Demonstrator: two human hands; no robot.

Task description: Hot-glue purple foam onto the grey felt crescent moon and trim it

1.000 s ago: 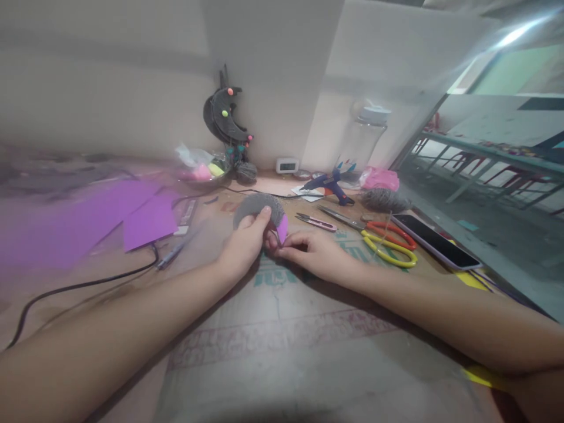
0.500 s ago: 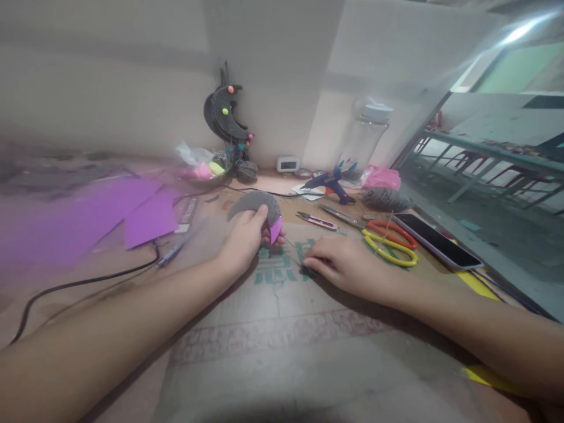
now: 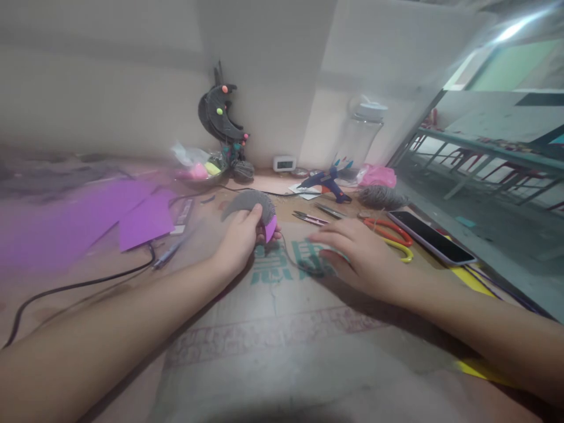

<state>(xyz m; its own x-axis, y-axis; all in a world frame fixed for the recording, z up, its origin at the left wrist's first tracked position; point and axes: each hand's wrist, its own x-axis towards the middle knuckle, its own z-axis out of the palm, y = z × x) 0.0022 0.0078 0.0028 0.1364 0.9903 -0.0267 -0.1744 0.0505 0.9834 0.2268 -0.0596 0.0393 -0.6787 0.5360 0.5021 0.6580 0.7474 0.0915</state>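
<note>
My left hand grips a crescent-shaped piece wrapped in grey yarn, with its bare purple tip showing beside my thumb. A thin grey yarn strand runs from that tip across the cardboard to my right hand. That hand lies low on the cardboard, palm down, fingers loosely curled over the strand. Just beyond it lie small pink thread snips and orange and yellow scissors.
Purple foam sheets and a black cable lie at the left. A dark moon ornament, a bowl of pompoms, a blue glue gun, a grey yarn ball, a jar and a phone sit further back and right.
My right hand left the purple tip and slid right and toward me, drawing the yarn strand out. My left hand tilted the crescent slightly and stayed in place.
</note>
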